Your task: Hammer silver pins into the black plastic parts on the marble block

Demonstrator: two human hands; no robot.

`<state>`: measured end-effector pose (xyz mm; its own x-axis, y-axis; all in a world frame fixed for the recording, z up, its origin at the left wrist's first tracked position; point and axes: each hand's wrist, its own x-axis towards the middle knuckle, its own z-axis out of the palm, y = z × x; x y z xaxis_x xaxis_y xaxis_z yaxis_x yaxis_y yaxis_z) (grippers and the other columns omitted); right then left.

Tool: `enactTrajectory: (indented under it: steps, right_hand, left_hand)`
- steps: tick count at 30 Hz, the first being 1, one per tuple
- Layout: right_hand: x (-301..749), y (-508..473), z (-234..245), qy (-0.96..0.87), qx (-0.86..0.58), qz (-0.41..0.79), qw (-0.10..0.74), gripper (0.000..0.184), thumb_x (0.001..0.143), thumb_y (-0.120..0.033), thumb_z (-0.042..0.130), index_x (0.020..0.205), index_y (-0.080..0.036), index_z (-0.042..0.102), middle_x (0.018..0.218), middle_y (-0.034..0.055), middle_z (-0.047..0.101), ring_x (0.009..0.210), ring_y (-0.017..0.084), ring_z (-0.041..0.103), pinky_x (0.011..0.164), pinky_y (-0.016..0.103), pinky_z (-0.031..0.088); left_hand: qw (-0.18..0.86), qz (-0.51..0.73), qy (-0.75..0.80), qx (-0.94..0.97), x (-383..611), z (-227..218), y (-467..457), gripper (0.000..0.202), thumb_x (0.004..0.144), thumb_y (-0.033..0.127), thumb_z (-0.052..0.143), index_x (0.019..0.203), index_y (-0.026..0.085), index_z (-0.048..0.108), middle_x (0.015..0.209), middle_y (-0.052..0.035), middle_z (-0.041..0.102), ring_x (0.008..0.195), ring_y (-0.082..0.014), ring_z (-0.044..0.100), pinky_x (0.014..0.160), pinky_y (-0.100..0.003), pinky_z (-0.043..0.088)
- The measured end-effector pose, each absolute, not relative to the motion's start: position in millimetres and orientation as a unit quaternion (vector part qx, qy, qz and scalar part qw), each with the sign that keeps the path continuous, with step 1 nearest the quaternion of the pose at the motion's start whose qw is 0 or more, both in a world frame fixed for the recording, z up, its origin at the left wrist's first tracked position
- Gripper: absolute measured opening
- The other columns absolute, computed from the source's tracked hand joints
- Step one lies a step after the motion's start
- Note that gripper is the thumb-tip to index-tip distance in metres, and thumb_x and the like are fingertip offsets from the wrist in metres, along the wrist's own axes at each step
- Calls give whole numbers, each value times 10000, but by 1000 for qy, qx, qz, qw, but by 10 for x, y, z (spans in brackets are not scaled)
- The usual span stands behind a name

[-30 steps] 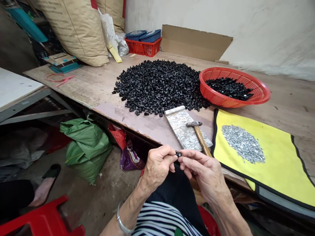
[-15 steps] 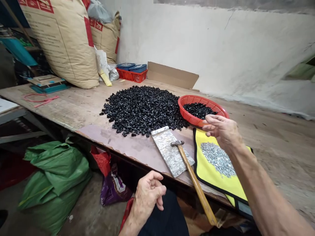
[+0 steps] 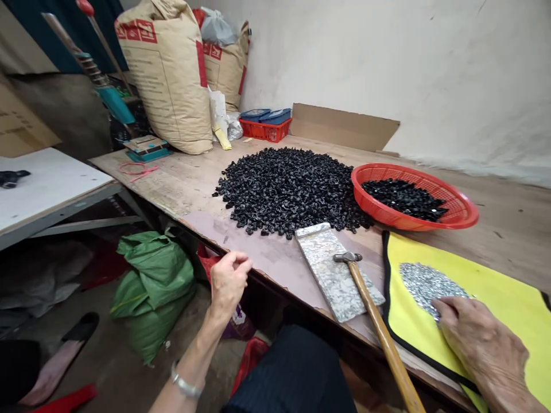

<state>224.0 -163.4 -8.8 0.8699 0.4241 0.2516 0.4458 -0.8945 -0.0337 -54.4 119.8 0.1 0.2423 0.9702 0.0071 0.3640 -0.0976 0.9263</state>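
My left hand hangs loosely curled just off the front edge of the wooden table, with nothing visible in it. My right hand rests on a yellow black-edged mat, its fingertips on a pile of small silver metal pieces. Left of the mat lie a wooden-handled hammer and a speckled stone slab. Behind them spreads a large heap of small black plastic pieces. More black pieces fill the bottom of a red mesh basket.
Two large paper sacks lean at the table's back, near a red crate holding blue trays. A white side table stands at the left, and a green bag sits on the floor under the table edge.
My right hand has moved down from above the basket onto the silver pile. My left hand has risen from my lap to the table edge. The view has shifted slightly.
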Motion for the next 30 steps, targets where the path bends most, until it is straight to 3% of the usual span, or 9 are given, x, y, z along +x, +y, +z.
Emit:
enactTrajectory:
  steps: [3, 6, 11, 16, 19, 21, 24, 27, 30]
  right_hand:
    - [2305, -1647, -266, -222, -945, -231, 63, 301, 789, -409, 404, 725, -213, 623, 808, 105, 653, 548, 222, 545, 406, 301, 302]
    - [2334, -1653, -327, -238, -916, -305, 108, 278, 766, -392, 431, 683, -199, 613, 736, 105, 652, 564, 217, 562, 384, 264, 266]
    - [2385, -1675, -340, -243, -900, -341, 122, 270, 762, -338, 437, 654, -180, 628, 620, 115, 634, 581, 219, 586, 364, 239, 218]
    - [2375, -1679, -359, -272, -873, -393, 101, 307, 797, -310, 425, 664, -148, 649, 585, 103, 634, 575, 197, 596, 367, 226, 230]
    - [2359, -1687, -366, -291, -854, -422, 92, 311, 813, -296, 434, 673, -132, 657, 585, 90, 639, 557, 181, 593, 360, 217, 225]
    - [2359, -1694, -372, -299, -841, -441, 89, 309, 816, -291, 443, 673, -124, 661, 585, 84, 641, 532, 173, 582, 352, 213, 221]
    - [2371, -1704, -381, -307, -820, -474, 93, 305, 818, -276, 446, 677, -120, 668, 598, 84, 651, 533, 173, 584, 356, 213, 240]
    - [2369, -1707, -379, -320, -804, -489, 109, 308, 820, -272, 443, 685, -120, 674, 626, 87, 669, 571, 174, 604, 378, 212, 287]
    - [2341, -1701, -365, -311, -816, -467, 136, 319, 820, -287, 433, 672, -134, 669, 641, 85, 677, 597, 183, 621, 400, 217, 319]
  left_hand:
    - [239, 372, 471, 763, -402, -21, 1508, 48, 695, 195, 591, 695, 175, 634, 709, -11, 624, 614, -138, 579, 631, -262, 450]
    - [158, 324, 444, 820, -257, -32, 1721, 110, 720, 188, 600, 807, 182, 667, 803, -35, 631, 696, -158, 585, 659, -264, 422]
    - [105, 236, 377, 889, -23, -93, 1845, 183, 751, 217, 599, 919, 215, 672, 870, -47, 599, 755, -171, 571, 619, -257, 380]
    - [115, 224, 368, 895, 139, -171, 1872, 106, 767, 200, 560, 787, 206, 664, 856, -50, 579, 685, -163, 552, 565, -270, 339]
    - [130, 255, 371, 883, 153, -141, 1833, 108, 777, 199, 543, 727, 195, 638, 849, -47, 590, 718, -159, 558, 606, -267, 370]
    - [223, 323, 377, 839, 150, -80, 1736, 82, 754, 200, 566, 689, 185, 614, 819, -37, 598, 726, -151, 567, 637, -259, 404]
    - [522, 389, 377, 659, 156, 46, 1445, 71, 706, 223, 600, 682, 166, 567, 677, -15, 589, 540, -126, 549, 508, -248, 434]
    - [766, 338, 305, 454, 156, 167, 1044, 139, 693, 249, 617, 694, 151, 519, 706, -46, 641, 485, -119, 559, 416, -231, 449]
    - [872, 271, 266, 309, 132, 241, 683, 121, 703, 197, 603, 677, 145, 497, 620, -48, 635, 425, -86, 516, 367, -186, 433]
